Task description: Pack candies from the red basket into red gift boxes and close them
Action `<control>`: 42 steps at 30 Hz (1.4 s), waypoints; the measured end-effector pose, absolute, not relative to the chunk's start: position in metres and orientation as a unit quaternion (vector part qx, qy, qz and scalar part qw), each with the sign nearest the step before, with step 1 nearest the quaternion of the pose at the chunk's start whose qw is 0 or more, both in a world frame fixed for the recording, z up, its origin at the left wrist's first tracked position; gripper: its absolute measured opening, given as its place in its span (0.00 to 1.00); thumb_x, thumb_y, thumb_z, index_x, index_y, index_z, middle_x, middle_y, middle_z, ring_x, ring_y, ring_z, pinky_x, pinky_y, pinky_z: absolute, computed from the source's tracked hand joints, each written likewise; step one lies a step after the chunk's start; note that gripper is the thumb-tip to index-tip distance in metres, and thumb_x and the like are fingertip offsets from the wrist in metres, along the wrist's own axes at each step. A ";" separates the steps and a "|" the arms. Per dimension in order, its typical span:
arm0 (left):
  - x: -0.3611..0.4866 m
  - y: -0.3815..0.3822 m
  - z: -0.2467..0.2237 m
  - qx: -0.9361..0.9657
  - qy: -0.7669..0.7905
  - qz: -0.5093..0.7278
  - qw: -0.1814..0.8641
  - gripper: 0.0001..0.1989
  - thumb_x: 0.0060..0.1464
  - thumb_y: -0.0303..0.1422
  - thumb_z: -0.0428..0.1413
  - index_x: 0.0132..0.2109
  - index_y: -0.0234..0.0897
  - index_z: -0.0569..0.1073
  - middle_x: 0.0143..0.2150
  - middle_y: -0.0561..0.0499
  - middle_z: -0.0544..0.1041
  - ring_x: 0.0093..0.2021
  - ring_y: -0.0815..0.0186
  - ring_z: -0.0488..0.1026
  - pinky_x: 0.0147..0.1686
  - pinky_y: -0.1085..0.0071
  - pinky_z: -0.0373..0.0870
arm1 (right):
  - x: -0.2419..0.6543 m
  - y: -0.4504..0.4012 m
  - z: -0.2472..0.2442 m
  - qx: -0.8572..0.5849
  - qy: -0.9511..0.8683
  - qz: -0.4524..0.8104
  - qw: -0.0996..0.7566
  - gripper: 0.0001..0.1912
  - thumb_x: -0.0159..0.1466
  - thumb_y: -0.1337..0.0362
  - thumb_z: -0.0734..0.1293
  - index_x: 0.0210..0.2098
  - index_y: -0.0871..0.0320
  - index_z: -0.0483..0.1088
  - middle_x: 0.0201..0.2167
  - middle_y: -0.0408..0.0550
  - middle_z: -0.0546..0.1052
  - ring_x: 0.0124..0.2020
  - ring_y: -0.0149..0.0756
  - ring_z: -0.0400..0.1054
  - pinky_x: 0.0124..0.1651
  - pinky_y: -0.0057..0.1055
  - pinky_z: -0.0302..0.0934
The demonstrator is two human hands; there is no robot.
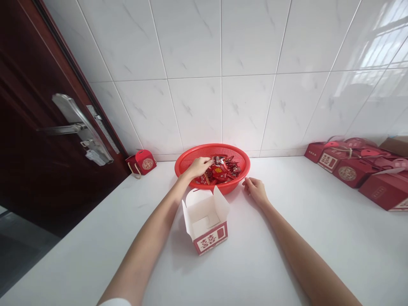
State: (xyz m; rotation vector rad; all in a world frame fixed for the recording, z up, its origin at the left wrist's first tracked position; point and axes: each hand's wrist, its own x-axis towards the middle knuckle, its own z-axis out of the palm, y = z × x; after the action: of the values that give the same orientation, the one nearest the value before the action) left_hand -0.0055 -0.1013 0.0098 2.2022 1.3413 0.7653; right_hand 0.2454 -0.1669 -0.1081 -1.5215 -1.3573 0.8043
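A red perforated basket (212, 147) stands against the wall and holds several red wrapped packets (219, 170). Over its left part reaches my left hand (201, 165), fingers closed at the edge of a packet. My right hand (255, 190) rests on the white table just right of the basket, its fingers curled in and nothing visible in them. Between my forearms, in front of the basket, sits an open red and white box (207, 225) with its flaps raised and its white inside showing.
At the left by the wall stands a small closed red box (143, 162) with a rope handle. Several red boxes (347, 172) line the right side of the white table (248, 267). A dark red door (28, 76) with a metal handle is at the left.
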 end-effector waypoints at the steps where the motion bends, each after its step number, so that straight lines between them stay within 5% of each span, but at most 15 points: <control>1: -0.006 -0.102 0.010 0.800 0.489 0.269 0.222 0.20 0.58 0.44 0.51 0.23 0.40 0.59 0.21 0.55 0.64 0.28 0.63 0.66 0.29 0.69 0.57 | 0.245 -0.166 -0.109 -0.614 -0.547 0.329 0.465 0.15 0.72 0.54 0.66 0.44 0.62 0.73 0.37 0.45 0.77 0.33 0.32 0.73 0.37 0.33 0.72; 14: -0.008 -0.109 0.014 0.818 0.487 0.201 0.230 0.19 0.57 0.45 0.50 0.23 0.40 0.62 0.22 0.54 0.64 0.28 0.62 0.64 0.31 0.68 0.54 | 0.241 -0.169 -0.106 -0.600 -0.504 0.296 0.547 0.21 0.70 0.48 0.64 0.31 0.60 0.72 0.22 0.39 0.72 0.21 0.29 0.66 0.29 0.29 0.64; 20: -0.008 -0.109 0.013 0.816 0.484 0.217 0.230 0.19 0.57 0.45 0.51 0.23 0.40 0.64 0.22 0.54 0.66 0.29 0.61 0.66 0.30 0.68 0.55 | 0.230 -0.182 -0.067 -0.593 -0.468 0.149 0.638 0.19 0.68 0.49 0.55 0.30 0.54 0.67 0.33 0.52 0.77 0.37 0.43 0.69 0.44 0.39 0.64; 25: -0.008 -0.112 0.016 0.813 0.476 0.241 0.232 0.17 0.58 0.44 0.51 0.26 0.40 0.69 0.24 0.53 0.71 0.30 0.60 0.68 0.29 0.68 0.56 | 0.202 -0.163 -0.010 -0.524 -0.596 0.180 0.581 0.10 0.62 0.54 0.66 0.32 0.53 0.73 0.36 0.49 0.80 0.40 0.42 0.71 0.46 0.37 0.64; 32: -0.008 -0.114 0.015 0.796 0.481 0.285 0.230 0.18 0.59 0.42 0.50 0.24 0.40 0.62 0.23 0.53 0.68 0.28 0.63 0.65 0.29 0.68 0.54 | 0.182 -0.133 0.006 -0.488 -0.664 0.295 0.483 0.15 0.54 0.60 0.72 0.16 0.55 0.67 0.16 0.39 0.70 0.23 0.34 0.65 0.30 0.31 0.58; 42: -0.011 -0.113 0.014 0.727 0.504 0.401 0.240 0.16 0.60 0.41 0.44 0.27 0.41 0.49 0.24 0.56 0.54 0.26 0.67 0.54 0.28 0.69 0.52 | 0.199 -0.127 -0.001 -0.475 -0.512 0.371 0.612 0.19 0.55 0.46 0.71 0.31 0.56 0.70 0.30 0.49 0.80 0.29 0.39 0.74 0.30 0.33 0.68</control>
State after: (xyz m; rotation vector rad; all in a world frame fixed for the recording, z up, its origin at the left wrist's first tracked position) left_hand -0.0112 -0.1129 0.0140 1.9892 1.3784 1.0980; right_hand 0.1993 -0.1266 -0.0009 -1.0945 -1.1807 0.8560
